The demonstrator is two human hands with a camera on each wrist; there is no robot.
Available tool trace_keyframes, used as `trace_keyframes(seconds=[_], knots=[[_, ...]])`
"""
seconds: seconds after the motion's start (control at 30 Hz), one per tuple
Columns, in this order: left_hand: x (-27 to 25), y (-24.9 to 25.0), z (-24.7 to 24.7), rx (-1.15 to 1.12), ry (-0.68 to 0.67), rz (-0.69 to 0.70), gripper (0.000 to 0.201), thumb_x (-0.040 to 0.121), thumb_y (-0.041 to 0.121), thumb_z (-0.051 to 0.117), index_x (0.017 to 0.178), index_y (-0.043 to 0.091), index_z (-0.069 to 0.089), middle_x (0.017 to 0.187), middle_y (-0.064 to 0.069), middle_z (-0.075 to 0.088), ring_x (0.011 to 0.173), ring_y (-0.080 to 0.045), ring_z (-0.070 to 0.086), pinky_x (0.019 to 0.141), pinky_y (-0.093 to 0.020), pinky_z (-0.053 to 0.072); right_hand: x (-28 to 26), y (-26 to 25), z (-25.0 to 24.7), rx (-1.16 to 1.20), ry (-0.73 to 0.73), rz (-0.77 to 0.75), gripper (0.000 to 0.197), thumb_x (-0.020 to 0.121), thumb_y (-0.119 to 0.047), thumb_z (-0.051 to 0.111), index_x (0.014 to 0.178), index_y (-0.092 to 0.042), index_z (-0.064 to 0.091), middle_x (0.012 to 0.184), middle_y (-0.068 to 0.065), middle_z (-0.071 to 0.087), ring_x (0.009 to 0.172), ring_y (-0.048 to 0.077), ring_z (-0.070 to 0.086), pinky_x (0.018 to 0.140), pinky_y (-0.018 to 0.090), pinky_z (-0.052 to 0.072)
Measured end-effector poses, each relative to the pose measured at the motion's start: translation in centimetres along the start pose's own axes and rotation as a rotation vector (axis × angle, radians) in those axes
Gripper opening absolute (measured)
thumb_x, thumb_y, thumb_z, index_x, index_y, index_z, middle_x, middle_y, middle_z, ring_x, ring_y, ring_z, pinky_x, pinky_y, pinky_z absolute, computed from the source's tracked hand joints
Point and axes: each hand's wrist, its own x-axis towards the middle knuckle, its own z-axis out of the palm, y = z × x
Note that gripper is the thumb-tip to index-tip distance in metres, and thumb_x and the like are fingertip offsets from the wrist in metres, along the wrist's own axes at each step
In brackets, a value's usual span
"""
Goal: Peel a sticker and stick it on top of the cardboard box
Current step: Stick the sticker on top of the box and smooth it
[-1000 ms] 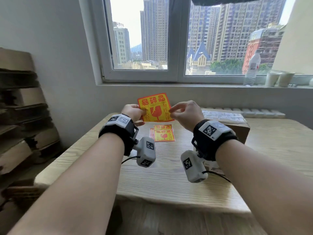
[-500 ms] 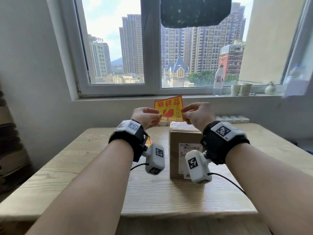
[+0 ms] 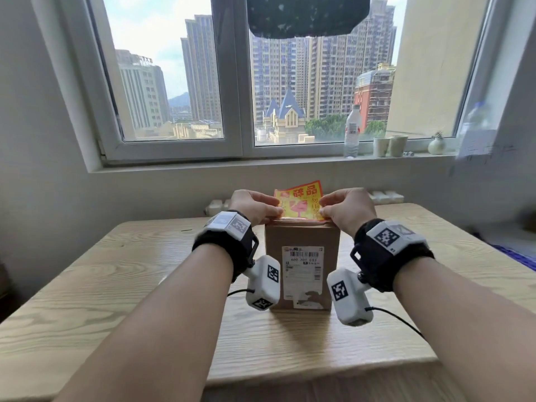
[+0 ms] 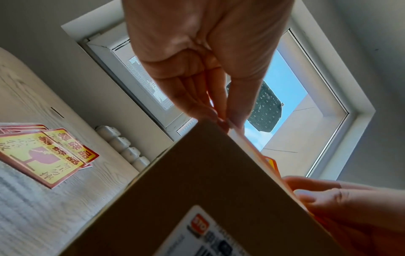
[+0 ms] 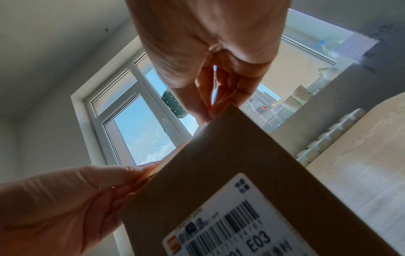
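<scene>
Both hands are at the near top edge of the cardboard box [image 3: 302,265], each pinching one lower corner of the sticker [image 3: 300,202]. The left hand [image 3: 255,206] has thumb and fingertips closed on the sticker's left corner, the right hand [image 3: 346,207] the same on the right corner, and the sheet stands up between them, leaning away toward the window [image 3: 232,82], with its bottom edge at or just above the box's front rim; whether it touches yet cannot be told. From the left wrist view the sticker shows only as a thin pale-and-orange edge running along the box rim from one hand's fingertips [image 4: 221,119] to the other's. The sticker looks thin, light and floppy, with a slight curl at its top, so it will likely sag or fold on itself if held by one corner only; gripping both near corners and keeping it taut seems the sound way. Its tacky back will probably grab the cardboard at first contact, so the near edge should go down straight before the rest is smoothed away from the hands. The box stands upright on the tabletop [image 3: 145,285] and looks stiff enough to press against. To the left of the left hand, a small stack of spare stickers [image 4: 43,155] lies flat.
</scene>
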Motion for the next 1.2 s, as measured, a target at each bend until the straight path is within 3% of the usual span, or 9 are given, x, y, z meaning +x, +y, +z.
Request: trace_keyframes(seconds=[0.17, 0.27, 0.37, 0.5, 0.63, 0.77, 0.9, 1.07, 1.2], knots=[[0.0, 0.3, -0.1, 0.08, -0.015, 0.037, 0.031, 0.068, 0.003, 0.08, 0.098, 0.002, 0.074, 0.09, -0.013, 0.075, 0.069, -0.015, 0.07, 0.059, -0.014, 0.058, -0.2, -0.5, -0.2, -0.05, 0.036, 0.005, 0.019, 0.07, -0.011, 0.074, 0.06, -0.026, 0.069, 0.091, 0.002, 0.076, 0.093, 0.02, 0.071, 0.087, 0.038, 0.058], [0.1, 0.1, -0.1, 0.144, 0.001, 0.032, 0.022, 0.057, 0.012, 0.087, 0.075, 0.017, 0.077, 0.084, -0.008, 0.078, 0.08, -0.019, 0.076, 0.079, -0.029, 0.06, -0.5, -0.3, -0.3, -0.083, 0.02, -0.004, 0.019, 0.069, -0.013, 0.075, 0.058, -0.026, 0.068, 0.09, 0.001, 0.077, 0.092, 0.019, 0.072, 0.088, 0.037, 0.057], [0.3, -0.1, 0.2, 0.195, 0.037, 0.033, 0.02, 0.052, 0.017, 0.089, 0.065, 0.023, 0.075, 0.083, -0.003, 0.078, 0.083, -0.017, 0.075, 0.085, -0.031, 0.058, -0.7, -0.2, -0.4, -0.102, 0.012, -0.012, 0.014, 0.069, -0.013, 0.076, 0.061, -0.025, 0.073, 0.09, 0.002, 0.078, 0.091, 0.018, 0.072, 0.089, 0.036, 0.057], [0.3, -0.3, 0.3, 0.214, 0.071, 0.037, 0.024, 0.056, 0.018, 0.088, 0.078, 0.019, 0.078, 0.088, 0.0, 0.077, 0.084, -0.012, 0.072, 0.085, -0.027, 0.057, -0.7, -0.3, -0.5, -0.138, 0.005, -0.015, 0.007, 0.069, -0.014, 0.076, 0.075, -0.017, 0.079, 0.089, 0.002, 0.078, 0.09, 0.017, 0.072, 0.088, 0.035, 0.058], [0.1, -0.3, 0.4, 0.29, 0.098, 0.076, 0.03, 0.06, 0.021, 0.086, 0.089, 0.019, 0.078, 0.092, 0.004, 0.076, 0.081, -0.005, 0.067, 0.075, -0.019, 0.052, -0.9, -0.4, -0.6, -0.198, 0.001, -0.039, 0.01, 0.069, -0.014, 0.078, 0.078, -0.016, 0.08, 0.091, 0.002, 0.078, 0.092, 0.016, 0.071, 0.09, 0.034, 0.057], [-0.1, -0.3, 0.7, 0.393, 0.109, 0.097, 0.036, 0.058, 0.031, 0.086, 0.092, 0.021, 0.077, 0.097, 0.005, 0.075, 0.091, -0.009, 0.066, 0.08, -0.021, 0.051, -1.3, -0.6, -0.6, -0.314, -0.016, -0.078, 0.028, 0.065, -0.032, 0.085, 0.087, -0.016, 0.079, 0.092, 0.0, 0.075, 0.093, 0.015, 0.066, 0.085, 0.026, 0.052], [-0.8, 0.0, 1.3, 0.553, 0.123, 0.145, 0.05, 0.057, 0.049, 0.082, 0.1, 0.025, 0.073, 0.096, 0.011, 0.068, 0.085, -0.006, 0.058, 0.055, -0.013, 0.034, -1.8, -0.7, -0.2, -0.388, -0.048, -0.121, 0.042, 0.062, -0.043, 0.084, 0.092, -0.014, 0.077, 0.095, 0.002, 0.075, 0.085, 0.014, 0.063, 0.075, 0.024, 0.047], [-0.4, -0.1, 0.6, 0.569, 0.01, 0.033, 0.057, 0.06, 0.048, 0.081, 0.11, 0.023, 0.067, 0.104, 0.007, 0.057, 0.094, -0.011, 0.054, 0.077, -0.024, 0.041, -1.7, -0.8, -0.7, -0.361, -0.131, -0.046, 0.042, 0.065, -0.038, 0.084, 0.099, -0.016, 0.072, 0.094, -0.001, 0.062, 0.091, 0.016, 0.057, 0.08, 0.025, 0.044], [0.1, -0.5, -1.1, 0.379, -0.048, -0.076, 0.058, 0.064, 0.024, 0.085, 0.117, 0.016, 0.062, 0.109, 0.001, 0.059, 0.104, -0.017, 0.057, 0.09, -0.032, 0.051, -1.0, -0.2, -1.8, -0.203, -0.226, 0.035, 0.034, 0.068, -0.024, 0.084, 0.099, -0.02, 0.071, 0.11, 0.002, 0.065, 0.102, 0.02, 0.061, 0.093, 0.035, 0.052]])
